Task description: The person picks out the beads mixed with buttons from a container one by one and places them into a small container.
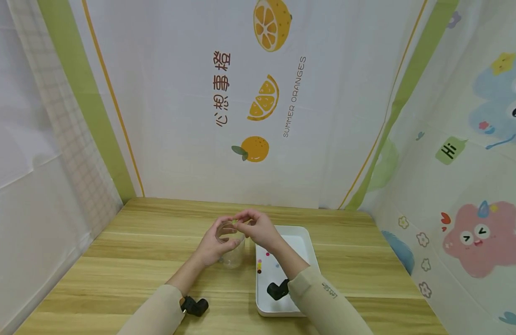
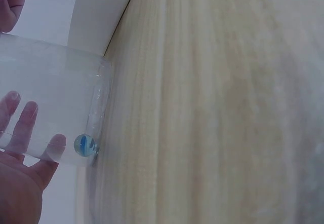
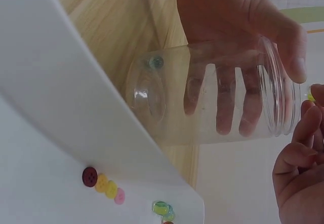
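A clear plastic jar point(image 1: 233, 259) with a threaded mouth stands on the wooden table. My left hand point(image 1: 211, 245) grips it, fingers round the far side and thumb near the rim. Low inside the jar lies a glass marble with a blue swirl point(image 2: 84, 145). At the jar's mouth, my right hand point(image 1: 261, 229) pinches a small yellow-green marble point(image 3: 310, 97) between thumb and fingers. That marble is partly hidden by the fingertips. A white tray point(image 1: 292, 231) lies beside the jar on the right, under the right forearm.
In the tray are a dark red button point(image 3: 90, 177), an orange button point(image 3: 101, 183), a yellow button point(image 3: 111, 189), a pink button point(image 3: 119, 196) and green-blue marbles point(image 3: 161, 207). Black wrist devices point(image 1: 195, 307) sit at both sleeves. A printed curtain point(image 1: 178, 139) hangs behind the table point(image 1: 128, 260).
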A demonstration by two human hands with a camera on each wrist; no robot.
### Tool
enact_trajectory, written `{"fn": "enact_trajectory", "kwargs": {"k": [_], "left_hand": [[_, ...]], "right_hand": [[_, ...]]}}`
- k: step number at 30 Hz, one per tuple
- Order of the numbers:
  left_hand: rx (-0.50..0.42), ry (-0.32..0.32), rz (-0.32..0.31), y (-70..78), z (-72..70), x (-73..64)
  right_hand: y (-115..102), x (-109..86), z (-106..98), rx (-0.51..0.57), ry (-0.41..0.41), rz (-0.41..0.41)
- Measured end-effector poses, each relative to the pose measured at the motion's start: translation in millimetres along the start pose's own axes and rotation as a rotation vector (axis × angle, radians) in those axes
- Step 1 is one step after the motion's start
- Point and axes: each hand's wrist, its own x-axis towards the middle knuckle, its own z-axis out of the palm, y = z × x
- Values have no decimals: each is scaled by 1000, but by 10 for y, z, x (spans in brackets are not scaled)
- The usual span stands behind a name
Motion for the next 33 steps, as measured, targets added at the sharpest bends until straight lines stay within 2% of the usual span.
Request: {"fn": "enact_trajectory", "kwargs": {"k": [19, 27, 33], "left_hand": [[-6, -7, 58, -2, 2, 6], [-14, -7, 54, -14, 1, 14], [-15, -9, 58, -14, 0, 11]], "right_hand": [[85, -44, -127, -40, 57, 32], [216, -67, -238, -33, 86, 5], [300, -106, -339, -7, 87, 36]]}}
